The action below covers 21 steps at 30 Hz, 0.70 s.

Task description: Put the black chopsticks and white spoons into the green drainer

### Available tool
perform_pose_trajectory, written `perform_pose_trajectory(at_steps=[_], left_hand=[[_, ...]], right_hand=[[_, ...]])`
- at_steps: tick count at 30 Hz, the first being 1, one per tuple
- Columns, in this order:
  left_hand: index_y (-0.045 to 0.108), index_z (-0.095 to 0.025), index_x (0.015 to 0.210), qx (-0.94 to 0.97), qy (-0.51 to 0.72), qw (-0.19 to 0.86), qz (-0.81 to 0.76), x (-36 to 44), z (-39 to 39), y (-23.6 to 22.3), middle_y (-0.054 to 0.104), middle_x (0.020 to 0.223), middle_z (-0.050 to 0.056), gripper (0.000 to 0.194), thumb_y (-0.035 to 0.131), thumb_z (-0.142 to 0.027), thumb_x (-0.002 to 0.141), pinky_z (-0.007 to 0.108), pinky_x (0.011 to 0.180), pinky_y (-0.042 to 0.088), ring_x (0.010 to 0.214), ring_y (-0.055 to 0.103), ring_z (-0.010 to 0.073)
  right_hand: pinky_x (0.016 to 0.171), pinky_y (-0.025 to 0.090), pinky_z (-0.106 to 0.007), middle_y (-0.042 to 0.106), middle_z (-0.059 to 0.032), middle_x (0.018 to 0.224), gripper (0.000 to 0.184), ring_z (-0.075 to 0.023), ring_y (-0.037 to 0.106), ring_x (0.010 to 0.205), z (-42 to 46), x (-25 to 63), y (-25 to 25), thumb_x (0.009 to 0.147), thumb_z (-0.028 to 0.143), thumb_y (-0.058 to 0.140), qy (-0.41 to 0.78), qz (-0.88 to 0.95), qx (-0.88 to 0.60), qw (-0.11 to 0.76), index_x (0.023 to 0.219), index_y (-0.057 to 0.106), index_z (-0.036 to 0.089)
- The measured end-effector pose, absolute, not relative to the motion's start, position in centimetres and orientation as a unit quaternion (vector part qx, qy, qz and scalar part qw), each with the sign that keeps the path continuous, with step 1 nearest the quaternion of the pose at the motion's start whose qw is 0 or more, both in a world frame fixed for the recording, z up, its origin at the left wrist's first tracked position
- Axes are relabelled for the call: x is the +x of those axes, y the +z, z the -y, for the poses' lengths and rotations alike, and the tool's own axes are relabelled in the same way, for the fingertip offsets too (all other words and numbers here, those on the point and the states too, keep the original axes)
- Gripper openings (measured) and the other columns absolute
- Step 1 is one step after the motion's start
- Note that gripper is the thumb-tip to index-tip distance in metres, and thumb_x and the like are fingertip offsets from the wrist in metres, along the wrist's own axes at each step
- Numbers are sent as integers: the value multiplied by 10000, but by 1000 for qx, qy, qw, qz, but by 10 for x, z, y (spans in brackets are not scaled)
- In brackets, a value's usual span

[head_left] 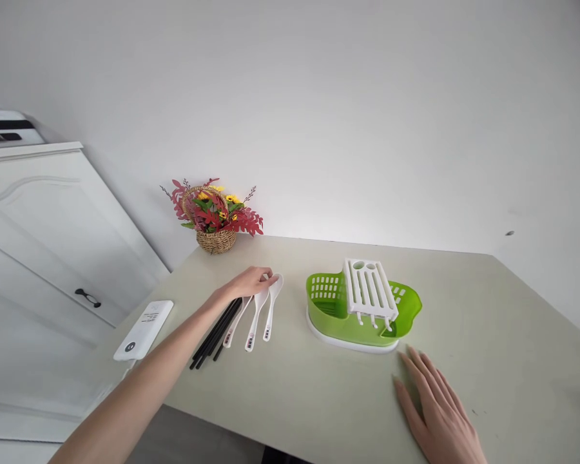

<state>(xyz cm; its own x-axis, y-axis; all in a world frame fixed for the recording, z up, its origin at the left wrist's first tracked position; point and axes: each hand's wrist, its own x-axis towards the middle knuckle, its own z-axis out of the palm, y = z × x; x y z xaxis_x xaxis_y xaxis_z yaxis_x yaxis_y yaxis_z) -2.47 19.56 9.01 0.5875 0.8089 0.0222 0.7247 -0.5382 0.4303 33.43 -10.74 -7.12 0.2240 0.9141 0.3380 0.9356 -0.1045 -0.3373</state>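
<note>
My left hand (pixel 252 281) reaches over the table with its fingers closed at the bowl of the rightmost white spoon (pixel 270 312). A second white spoon (pixel 254 325) and a third white spoon (pixel 236 325) lie beside it, their bowls partly covered by my hand. Several black chopsticks (pixel 217 335) lie just left of the spoons, partly hidden by my forearm. My right hand (pixel 437 406) rests flat on the table, fingers stretched out, near the front right of a green plastic rack (pixel 338 325) with a white slotted top (pixel 371 290).
A wicker basket of artificial flowers (pixel 216 240) stands at the back left against the wall. On the table's left edge lies a white power bank (pixel 144 330) with a cable. A white cabinet (pixel 43 258) is left of the table (pixel 299 399).
</note>
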Motion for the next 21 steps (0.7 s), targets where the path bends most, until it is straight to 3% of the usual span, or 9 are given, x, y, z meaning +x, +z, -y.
perform_pose_trajectory(at_steps=[21], left_hand=[[709,-235,847,892,61,83,-440,-28,-177,45,697,637,29,418,438,-499,1026,275,587,362,598,648,213]], right_hand=[[1232,360,-556,411,-35,1655,638,-289,351,1539,109,324,-58,1039,546,328,-34,609,-750,257,1593,402,238]])
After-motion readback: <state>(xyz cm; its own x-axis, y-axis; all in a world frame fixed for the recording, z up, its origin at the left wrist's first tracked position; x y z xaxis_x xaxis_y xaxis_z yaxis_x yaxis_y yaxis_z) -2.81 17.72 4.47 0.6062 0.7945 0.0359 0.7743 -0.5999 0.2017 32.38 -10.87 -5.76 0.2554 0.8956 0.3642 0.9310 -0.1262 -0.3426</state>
